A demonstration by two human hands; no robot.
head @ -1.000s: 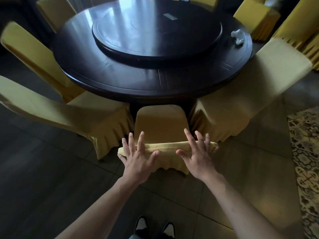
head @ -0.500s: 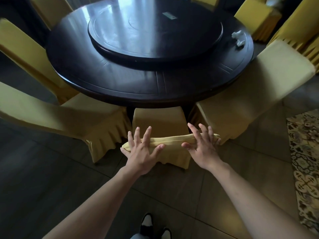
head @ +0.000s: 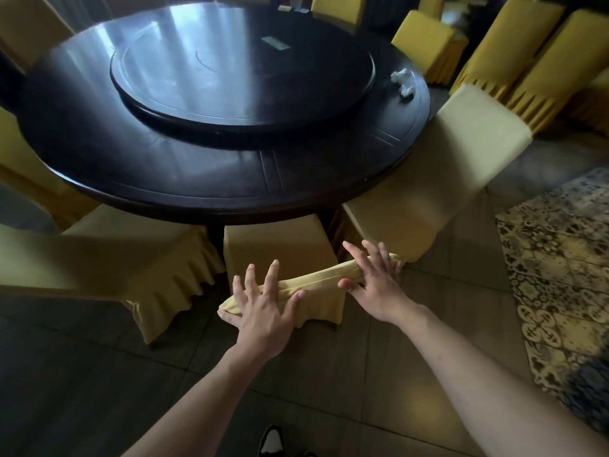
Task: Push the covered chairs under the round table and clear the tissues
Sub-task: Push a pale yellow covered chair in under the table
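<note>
Both palms press flat on the top of the covered chair's [head: 280,255] backrest, the left hand [head: 263,311] and right hand [head: 375,285] with fingers spread wide, gripping nothing. The chair's seat sits partly beneath the edge of the round table [head: 211,179]. Crumpled white tissues [head: 403,81] lie on the table's far right rim.

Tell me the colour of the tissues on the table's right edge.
White: the crumpled tissues show against the dark round table in the head view.

No readable text; the small card [head: 275,43] on the far turntable [head: 242,65] is too blurred to read.
</note>
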